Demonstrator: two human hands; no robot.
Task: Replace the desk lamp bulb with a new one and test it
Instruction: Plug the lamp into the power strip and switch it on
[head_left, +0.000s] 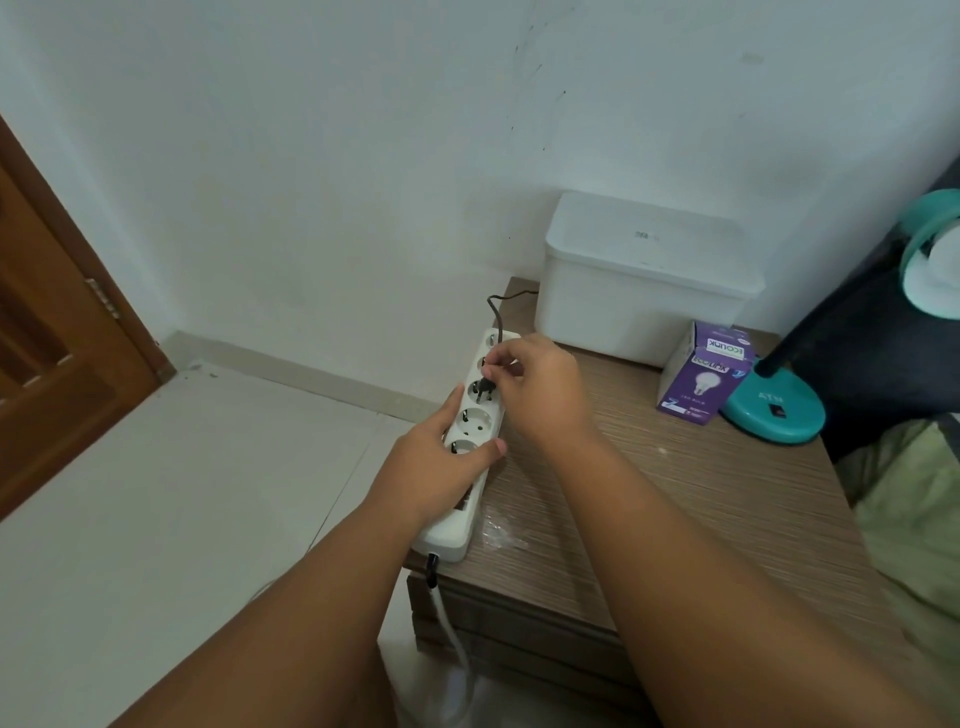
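Note:
A white power strip (457, 525) lies along the left edge of a wooden bedside table (675, 499). My left hand (436, 462) presses down on the strip, thumb and fingers on either side. My right hand (535, 389) pinches a black plug (485, 385) at one of the strip's middle sockets; its dark cord (496, 312) runs back behind the white box. The teal desk lamp stands at the right, with its base (774, 410) on the table and its shade (932, 254) at the frame's edge. A purple bulb box (701, 374) stands beside the base.
A white lidded box (644, 280) sits at the back of the table against the wall. The strip's white cable (452, 629) hangs off the table's front. A brown wooden door (57, 338) is at left, pale tiled floor (182, 493) below, green bedding (914, 493) at right.

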